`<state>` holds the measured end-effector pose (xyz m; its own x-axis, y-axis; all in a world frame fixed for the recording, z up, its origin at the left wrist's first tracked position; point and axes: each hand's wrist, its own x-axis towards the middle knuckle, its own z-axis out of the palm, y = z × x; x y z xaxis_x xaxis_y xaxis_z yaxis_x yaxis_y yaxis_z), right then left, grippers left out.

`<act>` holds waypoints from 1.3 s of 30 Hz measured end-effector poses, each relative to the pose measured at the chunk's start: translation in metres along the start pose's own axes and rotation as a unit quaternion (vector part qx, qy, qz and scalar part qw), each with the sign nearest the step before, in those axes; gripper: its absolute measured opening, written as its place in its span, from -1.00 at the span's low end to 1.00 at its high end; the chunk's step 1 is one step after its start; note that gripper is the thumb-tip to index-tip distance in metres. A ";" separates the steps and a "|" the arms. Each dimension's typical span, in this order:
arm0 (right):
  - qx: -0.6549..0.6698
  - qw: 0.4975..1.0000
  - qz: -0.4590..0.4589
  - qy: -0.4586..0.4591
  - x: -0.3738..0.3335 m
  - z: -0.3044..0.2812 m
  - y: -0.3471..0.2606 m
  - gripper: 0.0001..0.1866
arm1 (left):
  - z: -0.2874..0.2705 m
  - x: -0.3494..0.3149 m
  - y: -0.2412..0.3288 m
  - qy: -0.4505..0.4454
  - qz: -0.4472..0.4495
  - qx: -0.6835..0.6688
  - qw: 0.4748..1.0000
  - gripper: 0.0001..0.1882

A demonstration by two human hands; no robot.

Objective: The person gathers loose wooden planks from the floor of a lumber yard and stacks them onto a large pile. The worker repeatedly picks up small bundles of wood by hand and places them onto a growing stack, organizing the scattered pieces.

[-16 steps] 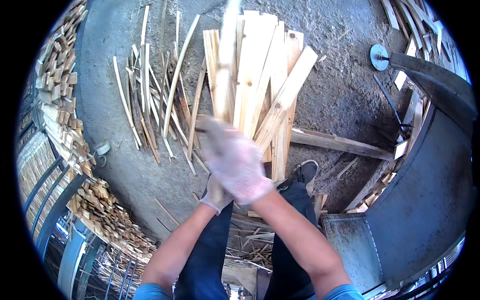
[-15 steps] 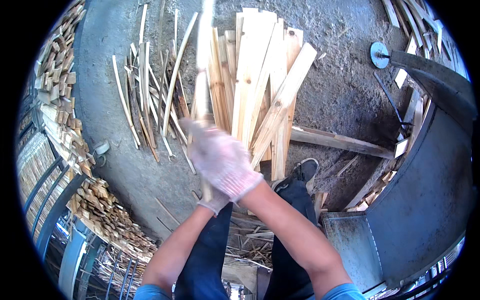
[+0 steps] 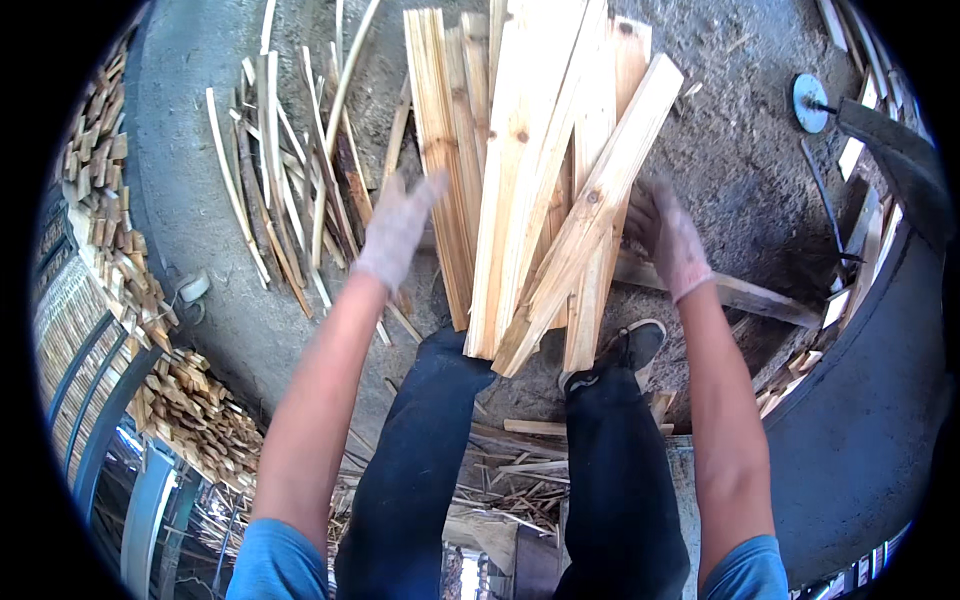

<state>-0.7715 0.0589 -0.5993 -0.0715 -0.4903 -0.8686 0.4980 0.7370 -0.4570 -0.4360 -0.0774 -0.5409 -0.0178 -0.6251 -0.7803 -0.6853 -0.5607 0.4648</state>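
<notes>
A pile of pale wooden planks (image 3: 530,170) lies on the grey concrete floor ahead of my legs, fanned out and overlapping. My left hand (image 3: 397,228), in a light work glove, hovers open just left of the pile and holds nothing. On the pile's right side my right hand (image 3: 665,235), gloved too, is spread near the edge of a slanted plank; whether it touches the wood is unclear. My dark trousers and one shoe (image 3: 620,352) show below the planks.
Thin wood strips and offcuts (image 3: 285,180) lie scattered on the floor to the left. Stacks of small wood blocks (image 3: 190,410) line the left rim. A long board (image 3: 745,292) lies at right, near a dark curved metal structure (image 3: 880,400) and a round disc (image 3: 810,97).
Both hands were together on an upright plank over the pile; now they have parted to either side of the pile, and the plank is no longer held.
</notes>
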 end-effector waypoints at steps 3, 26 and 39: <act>0.095 0.995 0.027 -0.033 0.025 0.024 0.001 0.10 | 0.017 0.044 -0.029 -0.128 -0.089 -0.427 0.891 0.06; 0.080 0.996 0.029 0.005 0.013 0.048 -0.002 0.17 | 0.118 -0.037 0.048 0.025 0.070 0.064 0.995 0.30; 0.230 0.972 0.039 0.012 0.005 -0.022 0.024 0.21 | 0.083 0.013 0.018 -0.077 0.042 -0.114 0.990 0.22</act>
<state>-0.7787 0.0845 -0.6189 -0.0345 -0.4266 -0.9038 0.8360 0.4832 -0.2600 -0.5090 -0.0507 -0.5774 -0.1902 -0.5942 -0.7815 -0.4949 -0.6295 0.5990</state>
